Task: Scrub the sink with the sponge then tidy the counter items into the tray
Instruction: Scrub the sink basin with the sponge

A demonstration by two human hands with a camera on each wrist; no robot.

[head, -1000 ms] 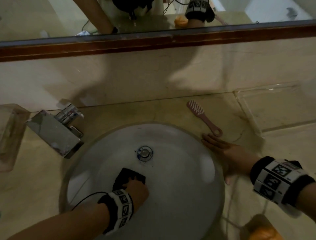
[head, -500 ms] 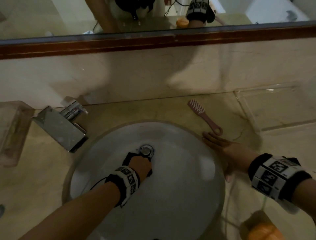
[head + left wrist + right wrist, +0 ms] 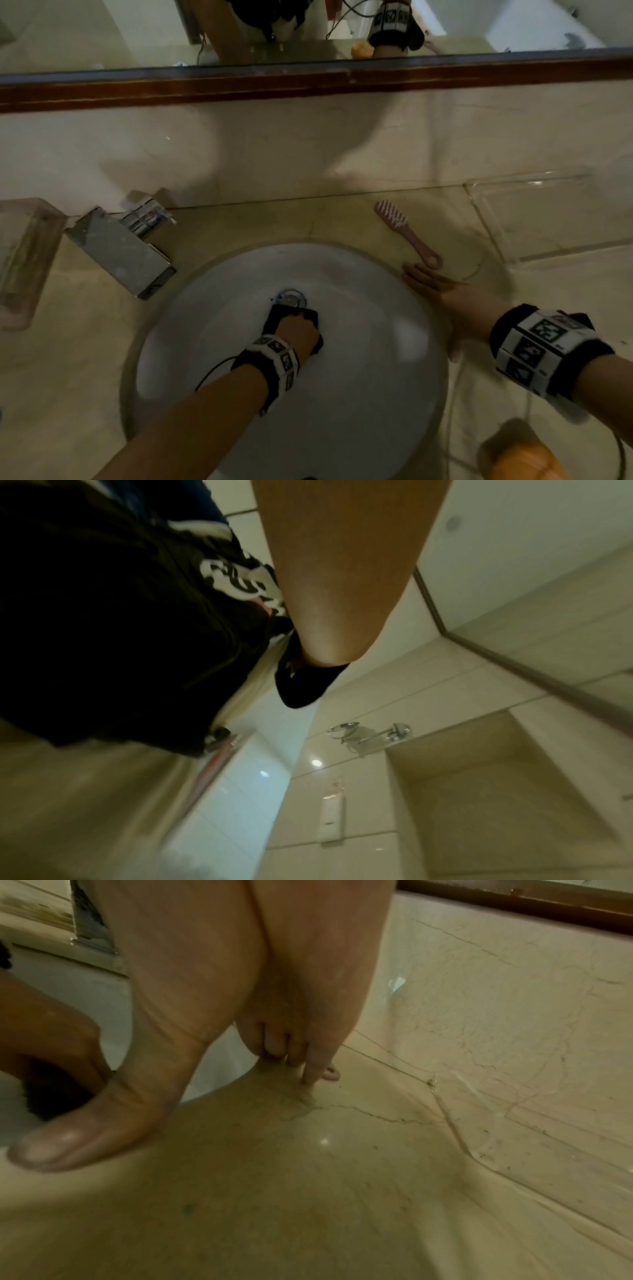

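My left hand (image 3: 297, 330) grips a dark sponge (image 3: 310, 316) and presses it on the bottom of the round white sink (image 3: 373, 342), just below the metal drain (image 3: 291, 298). My right hand (image 3: 438, 294) lies flat with straight fingers on the beige counter at the sink's right rim; in the right wrist view the fingertips (image 3: 310, 1074) touch the stone. A pink comb (image 3: 406, 231) lies on the counter just beyond that hand. A clear tray (image 3: 555, 219) sits at the back right. The left wrist view shows only my arm and the room.
A chrome tap (image 3: 120, 250) stands at the sink's back left, with a clear holder (image 3: 20, 260) at the far left edge. An orange object (image 3: 520, 460) sits at the near right. A mirror with a wooden frame (image 3: 308, 85) runs along the wall behind.
My left hand with the sponge moved from the sink's near left up to the drain, then slightly right and back below it. The right hand stayed flat on the counter.
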